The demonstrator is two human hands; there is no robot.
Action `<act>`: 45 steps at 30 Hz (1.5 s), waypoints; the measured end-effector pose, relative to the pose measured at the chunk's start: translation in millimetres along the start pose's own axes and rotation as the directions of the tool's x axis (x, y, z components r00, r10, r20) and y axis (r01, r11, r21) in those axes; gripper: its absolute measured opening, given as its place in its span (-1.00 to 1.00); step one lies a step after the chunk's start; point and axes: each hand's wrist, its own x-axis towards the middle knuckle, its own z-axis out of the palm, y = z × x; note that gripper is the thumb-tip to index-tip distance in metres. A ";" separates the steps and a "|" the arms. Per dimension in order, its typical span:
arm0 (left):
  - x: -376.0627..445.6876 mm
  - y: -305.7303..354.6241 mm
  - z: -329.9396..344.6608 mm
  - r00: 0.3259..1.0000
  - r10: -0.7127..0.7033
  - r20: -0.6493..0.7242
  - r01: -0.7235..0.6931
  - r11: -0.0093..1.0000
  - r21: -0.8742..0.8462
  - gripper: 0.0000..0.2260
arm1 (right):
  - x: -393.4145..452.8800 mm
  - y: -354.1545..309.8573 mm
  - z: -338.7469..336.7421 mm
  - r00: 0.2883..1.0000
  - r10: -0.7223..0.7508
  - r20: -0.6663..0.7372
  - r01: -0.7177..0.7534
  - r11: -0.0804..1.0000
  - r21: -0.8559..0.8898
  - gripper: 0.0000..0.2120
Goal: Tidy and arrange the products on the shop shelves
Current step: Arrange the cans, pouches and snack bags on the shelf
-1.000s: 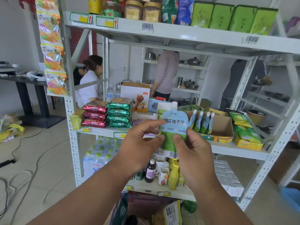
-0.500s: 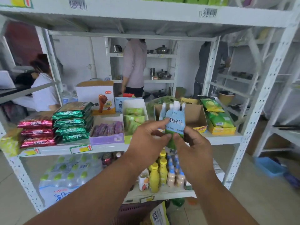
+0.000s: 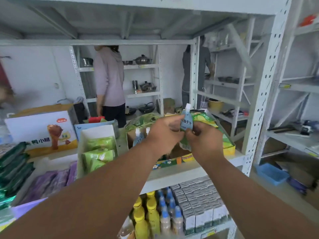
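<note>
We pinch a blue-and-green juice pouch (image 3: 186, 124) between both hands: our left hand (image 3: 164, 135) grips its left edge, our right hand (image 3: 204, 142) its lower right. The pouch stands upright between our fingers (image 3: 174, 119), above an open cardboard box (image 3: 131, 137) on the shelf (image 3: 172, 171), where a matching pouch (image 3: 138, 138) sits just left of them.

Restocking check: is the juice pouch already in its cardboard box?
Out. Both hands, left hand and right hand, hold the juice pouch above the cardboard box.
</note>
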 end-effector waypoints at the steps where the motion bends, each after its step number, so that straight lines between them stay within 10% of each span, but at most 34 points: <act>1: 8.8 -3.1 -0.1 1.000 -0.009 -0.008 0.009 1.000 0.015 -0.44 | 10.7 8.1 8.3 1.000 0.005 -0.004 -0.005 1.000 -0.017 -0.83; 12: -8.1 -57.9 -16.9 0.995 -0.006 -0.103 0.015 0.996 0.084 -0.59 | 15.5 66.4 70.1 0.984 0.119 0.136 -0.081 0.963 -0.256 -0.84; 29: -86.4 -19.8 -67.6 0.972 -0.039 -0.233 0.032 0.999 -0.033 -0.65 | -15.8 1.1 8.4 0.992 -0.057 0.112 0.069 0.992 -0.108 -0.61; 45: 22.7 -52.1 99.2 0.999 -0.043 -0.019 0.042 0.999 -0.019 -0.55 | 76.5 111.1 -42.7 0.953 0.085 0.289 0.047 0.905 -0.423 -0.22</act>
